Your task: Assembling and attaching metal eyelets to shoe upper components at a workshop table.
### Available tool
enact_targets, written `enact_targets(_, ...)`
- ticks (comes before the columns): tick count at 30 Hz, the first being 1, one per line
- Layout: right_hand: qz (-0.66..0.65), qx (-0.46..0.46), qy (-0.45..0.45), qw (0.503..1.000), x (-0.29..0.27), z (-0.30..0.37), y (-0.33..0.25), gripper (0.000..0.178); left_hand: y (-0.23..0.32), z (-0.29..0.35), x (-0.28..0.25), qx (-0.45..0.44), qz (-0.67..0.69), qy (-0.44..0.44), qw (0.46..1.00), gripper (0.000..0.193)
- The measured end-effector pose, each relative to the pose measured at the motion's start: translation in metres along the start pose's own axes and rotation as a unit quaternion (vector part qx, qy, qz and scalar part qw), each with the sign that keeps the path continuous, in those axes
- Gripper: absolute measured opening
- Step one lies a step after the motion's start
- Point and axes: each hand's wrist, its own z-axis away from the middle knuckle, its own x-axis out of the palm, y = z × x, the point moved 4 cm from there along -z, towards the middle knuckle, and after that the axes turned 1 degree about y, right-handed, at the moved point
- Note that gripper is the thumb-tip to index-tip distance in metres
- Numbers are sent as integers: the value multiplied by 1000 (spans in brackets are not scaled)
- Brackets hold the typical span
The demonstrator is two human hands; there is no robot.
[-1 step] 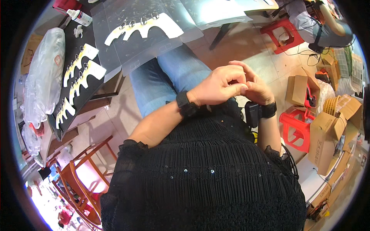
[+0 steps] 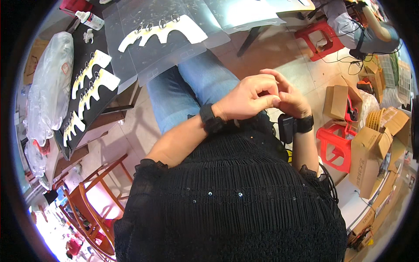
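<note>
My left hand [image 2: 248, 98] and my right hand [image 2: 295, 101] meet above my lap, fingers curled and thumbs close together. Anything pinched between them is hidden. Both wrists wear black bands, and a small black box [image 2: 286, 129] sits beside the right band. Beyond my knees, a white arch-cut card piece [image 2: 192, 32] with several dark oval loops along its yellowish edge lies on a clear plastic sheet [image 2: 161, 59]. To the left, similar card pieces [image 2: 104, 81] with loops rest on a black tabletop [image 2: 94, 111]. Neither hand touches them.
A white bottle [image 2: 91, 19] and crumpled tissue [image 2: 88, 36] are at the far left, near a clear plastic bag [image 2: 50, 87]. Red stools [image 2: 336, 146] and cardboard boxes [image 2: 366, 153] stand at right. A wooden chair [image 2: 94, 201] is lower left; another person [image 2: 371, 37] sits far right.
</note>
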Motion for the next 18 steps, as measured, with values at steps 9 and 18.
enact_targets(9,-119,-103,-6,988,-30,7,-9,58,-13,1,-10,-82,63,122,987,14)
enact_targets(18,-166,-98,-37,980,-24,4,-5,64,-67,-5,-23,-243,59,192,949,23)
